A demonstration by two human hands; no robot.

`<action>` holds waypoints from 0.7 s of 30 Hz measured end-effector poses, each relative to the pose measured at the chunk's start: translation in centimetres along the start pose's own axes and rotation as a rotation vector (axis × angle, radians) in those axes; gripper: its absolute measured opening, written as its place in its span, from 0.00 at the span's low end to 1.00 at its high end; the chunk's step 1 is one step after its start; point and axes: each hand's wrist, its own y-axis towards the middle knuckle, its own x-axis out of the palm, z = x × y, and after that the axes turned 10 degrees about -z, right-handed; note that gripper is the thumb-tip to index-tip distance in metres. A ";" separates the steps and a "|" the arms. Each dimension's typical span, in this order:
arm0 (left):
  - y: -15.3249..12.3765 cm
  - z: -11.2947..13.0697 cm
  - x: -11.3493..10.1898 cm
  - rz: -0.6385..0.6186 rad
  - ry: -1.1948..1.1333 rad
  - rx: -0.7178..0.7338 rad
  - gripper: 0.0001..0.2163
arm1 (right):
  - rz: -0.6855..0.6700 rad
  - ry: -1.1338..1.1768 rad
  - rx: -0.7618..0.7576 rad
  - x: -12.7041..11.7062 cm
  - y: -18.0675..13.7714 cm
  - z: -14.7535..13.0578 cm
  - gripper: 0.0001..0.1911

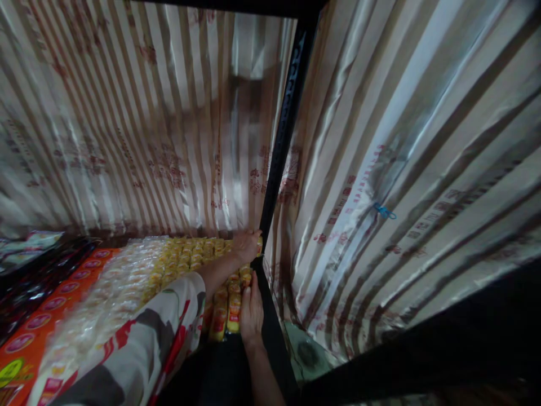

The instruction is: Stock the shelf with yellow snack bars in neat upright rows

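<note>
Rows of small yellow wrapped snack packets [234, 307] lie along the right end of a dark shelf. My left hand [246, 247] reaches across them to the far right corner. Its fingers are closed round a yellow packet [259, 246] beside the dark upright; its grip is partly hidden and dim. Nearer to me, my right hand [252, 309] lies flat along the right side of the outermost row, fingers stretched forward and touching the packets at their tips. The patterned sleeve [143, 338] of my left arm covers part of the rows.
Clear-wrapped pale packets [122, 270], an orange printed box [63, 299] and dark shiny packages [34, 287] stretch to the left. A black slotted metal post [284, 124] rises at the corner. Striped sheeting [169, 124] hangs behind and to the right, with a blue tie [384, 211].
</note>
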 end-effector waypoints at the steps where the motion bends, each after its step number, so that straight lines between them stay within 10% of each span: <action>1: 0.2 -0.1 0.2 -0.015 0.000 -0.003 0.22 | 0.003 0.012 0.018 0.0 0.0 0.1 0.33; 21: 3.1 -2.6 4.1 0.046 -0.121 -0.112 0.09 | -0.002 0.105 0.069 -0.1 0.0 -0.3 0.32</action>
